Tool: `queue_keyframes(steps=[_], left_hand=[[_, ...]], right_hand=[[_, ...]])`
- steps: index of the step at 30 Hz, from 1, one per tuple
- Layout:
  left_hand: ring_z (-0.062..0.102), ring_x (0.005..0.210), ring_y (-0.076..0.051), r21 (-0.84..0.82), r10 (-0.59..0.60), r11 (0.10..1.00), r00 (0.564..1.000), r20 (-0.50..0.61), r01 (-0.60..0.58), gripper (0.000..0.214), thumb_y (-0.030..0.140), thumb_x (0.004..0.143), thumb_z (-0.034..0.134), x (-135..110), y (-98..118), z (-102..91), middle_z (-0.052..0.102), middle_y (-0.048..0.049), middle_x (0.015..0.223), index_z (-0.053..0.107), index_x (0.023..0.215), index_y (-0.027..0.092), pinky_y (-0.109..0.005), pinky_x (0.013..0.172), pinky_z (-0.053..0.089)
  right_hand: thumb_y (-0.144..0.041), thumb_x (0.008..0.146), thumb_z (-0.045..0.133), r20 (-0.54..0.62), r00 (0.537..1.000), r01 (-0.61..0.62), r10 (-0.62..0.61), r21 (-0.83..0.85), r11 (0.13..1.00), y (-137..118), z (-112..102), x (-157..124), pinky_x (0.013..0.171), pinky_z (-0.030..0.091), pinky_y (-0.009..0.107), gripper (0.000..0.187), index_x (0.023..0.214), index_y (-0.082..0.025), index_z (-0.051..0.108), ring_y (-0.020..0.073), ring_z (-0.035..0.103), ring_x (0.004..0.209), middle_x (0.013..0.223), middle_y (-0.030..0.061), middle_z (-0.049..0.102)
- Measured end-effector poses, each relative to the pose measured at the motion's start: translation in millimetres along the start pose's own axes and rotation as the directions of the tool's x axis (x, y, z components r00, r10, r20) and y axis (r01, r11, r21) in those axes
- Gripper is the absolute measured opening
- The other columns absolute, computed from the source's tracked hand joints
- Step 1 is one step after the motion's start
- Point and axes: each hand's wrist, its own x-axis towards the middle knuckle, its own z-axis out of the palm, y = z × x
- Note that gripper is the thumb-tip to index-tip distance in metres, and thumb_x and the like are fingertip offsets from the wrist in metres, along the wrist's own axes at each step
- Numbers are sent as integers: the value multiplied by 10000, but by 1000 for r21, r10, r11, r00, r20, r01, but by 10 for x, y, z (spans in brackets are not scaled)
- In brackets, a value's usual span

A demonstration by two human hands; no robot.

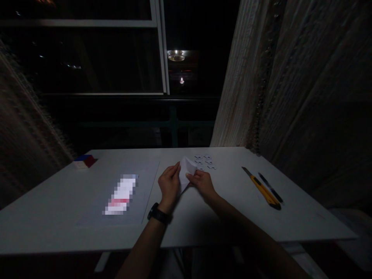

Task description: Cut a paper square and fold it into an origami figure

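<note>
A: Where is the folded paper (188, 166)?

B: Between the two hands, over the white table (46, 221); it spans the small gap from one hand to the other.

A: And how do the hands hold it?

B: The left hand (169, 185) pinches its left edge with the fingertips; the right hand (204, 183) grips its right side, thumb laid on the white face; the hands are close together, both clamped on the paper.

A: Which way does it point?

B: Its long axis runs from beyond the fingertips back toward the wrists, with a slight lean; the broad far end rises to a blunt peak that points away from the person; the near end tapers to a tip between the hands, aimed back and a little to the left; one corner juts out over the right hand's fingers.

A: What lies around them?

B: Just beyond the right hand, small white pieces (208, 162) with dark marks; to that hand's right, a yellow cutter (261, 189), blade pointing away and leftward, with a dark pen (270, 188) beside it; left of the left hand, a bright pixelated rectangle (122, 193) on a paper sheet (147, 190); farther out that way, a colored cube (84, 161); on the left wrist, a dark watch (158, 214).
</note>
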Motion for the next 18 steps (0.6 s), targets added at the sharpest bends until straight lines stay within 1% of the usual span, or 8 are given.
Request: queue_keyframes(steps=[4,8,12,14,18], left_hand=[[611,800,-144,21,-4,1000,1000,7,4,227,277,797,518,-9,-1,9,672,-25,875,664,963,229,-264,742,465],[605,815,-145,37,4,999,1000,11,-5,233,267,802,506,-8,22,8,667,-25,887,661,973,233,-260,750,458],[601,812,-145,22,5,1000,1000,16,-5,240,265,802,504,-9,42,12,664,-24,883,657,985,237,-254,730,455],[602,804,-141,2,7,1000,1000,15,-7,241,265,800,506,-11,44,17,663,-21,880,655,987,238,-250,726,455],[598,801,-136,-11,16,1000,1000,13,-16,239,257,800,506,-12,37,27,658,-21,882,656,984,234,-244,722,452]], right_hand=[[-408,491,741,-58,998,-11,10,-18,1000,-20,21,-11,529,483,280,349,618,-117,595,162,597,493,531,33,632],[-418,520,729,-47,999,-25,26,27,999,-13,10,-5,537,492,270,340,607,-124,583,145,595,492,530,24,626],[-422,493,745,-63,996,-58,61,60,997,-19,-8,-2,520,495,263,362,557,-124,549,135,584,478,512,20,611],[-423,503,743,-46,996,-73,77,68,995,-27,-18,-4,520,502,269,361,558,-121,553,139,588,485,521,26,614],[-419,555,719,16,996,-93,92,88,992,-29,-36,-5,540,517,289,342,638,-110,597,149,601,513,563,39,630]])
